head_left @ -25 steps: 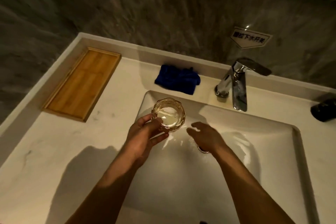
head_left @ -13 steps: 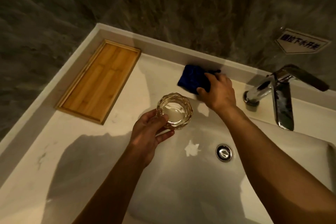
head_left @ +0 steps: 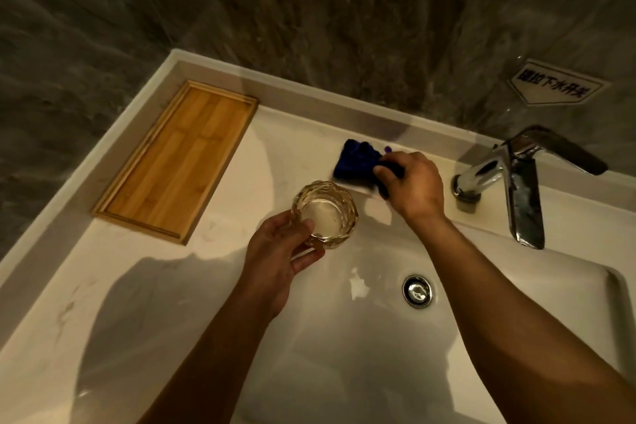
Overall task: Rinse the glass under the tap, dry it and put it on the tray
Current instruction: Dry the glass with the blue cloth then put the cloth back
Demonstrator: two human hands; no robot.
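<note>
Wooden tray [head_left: 175, 162]: you have it at the far left of the counter, lying flat with nothing on it, its long side running along the raised counter lip; its raised rim frames a bare plank floor.
Counter [head_left: 62, 303]: pale stone, bare between the tray's near edge and the front; that strip is your widest free surface on the left.
Left hand [head_left: 278, 262]: closed around the glass from the near side, thumb laid over the rim and fingers wrapped under the wall.
Glass [head_left: 323, 213]: a faceted tumbler, mouth up and tipped a little toward you, held above the basin's left rear corner, near the tray's right corner but apart from it.
Blue cloth [head_left: 356, 162]: bunched on the ledge behind the basin, just beyond the glass and not touching it.
Right hand [head_left: 413, 186]: closed on the cloth's right end, fingers curled over the fabric; the left end lies on the ledge.
Basin [head_left: 344, 354]: white and unobstructed below both forearms; its rear edge runs just under your right wrist.
Drain [head_left: 417, 290]: chrome, uncovered, between your two forearms.
Tap [head_left: 516, 182]: chrome, just right of your right hand with a narrow gap; the spout reaches out over the basin's rear right.
Wall sign [head_left: 554, 86]: on the dark stone wall above the tap.
</note>
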